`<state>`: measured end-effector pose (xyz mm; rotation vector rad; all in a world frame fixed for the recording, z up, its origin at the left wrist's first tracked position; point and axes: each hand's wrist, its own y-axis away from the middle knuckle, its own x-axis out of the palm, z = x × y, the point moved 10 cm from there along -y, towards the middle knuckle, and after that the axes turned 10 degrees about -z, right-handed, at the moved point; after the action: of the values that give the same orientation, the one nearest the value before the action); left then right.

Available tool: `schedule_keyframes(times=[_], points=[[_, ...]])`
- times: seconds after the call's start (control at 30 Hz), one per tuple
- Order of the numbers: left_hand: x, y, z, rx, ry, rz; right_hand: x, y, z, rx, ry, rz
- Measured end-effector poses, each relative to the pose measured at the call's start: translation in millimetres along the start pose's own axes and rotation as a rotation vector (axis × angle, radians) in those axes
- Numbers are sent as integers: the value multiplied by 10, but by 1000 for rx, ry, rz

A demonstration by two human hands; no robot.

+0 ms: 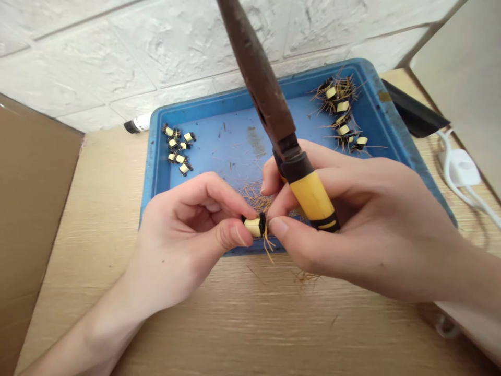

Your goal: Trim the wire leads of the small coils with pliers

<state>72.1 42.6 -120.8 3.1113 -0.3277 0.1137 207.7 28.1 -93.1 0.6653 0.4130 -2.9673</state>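
Observation:
Between the thumb and forefinger of my left hand [188,240] is a small transformer [253,225] with a yellow-taped middle and black ends. Copper-coloured wires [268,241] stick out of its right end. My right hand [364,219] has its thumb and fingertips closed at those wires. The same hand also holds a pair of pliers [309,193] with yellow and black handles, its brown jaws pointing up and away. The fingers partly hide the handles and the wire ends.
A blue tray [211,104] lies beyond my hands. Several small transformers [180,149] sit at its left, and several with long loose wires [342,112] at its right. Wire clippings [256,198] lie near the front. A marker [136,124], a white cable switch [462,167] and cardboard [35,209] surround it.

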Motion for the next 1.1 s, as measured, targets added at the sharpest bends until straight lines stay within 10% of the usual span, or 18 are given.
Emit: schedule_keyframes(times=[0.47, 1.1], points=[[-29, -28, 0, 10, 132, -45, -213, -94, -161, 152, -45, -201], [-44, -15, 64, -148, 320, 8, -109, -84, -18, 64, -117, -90]])
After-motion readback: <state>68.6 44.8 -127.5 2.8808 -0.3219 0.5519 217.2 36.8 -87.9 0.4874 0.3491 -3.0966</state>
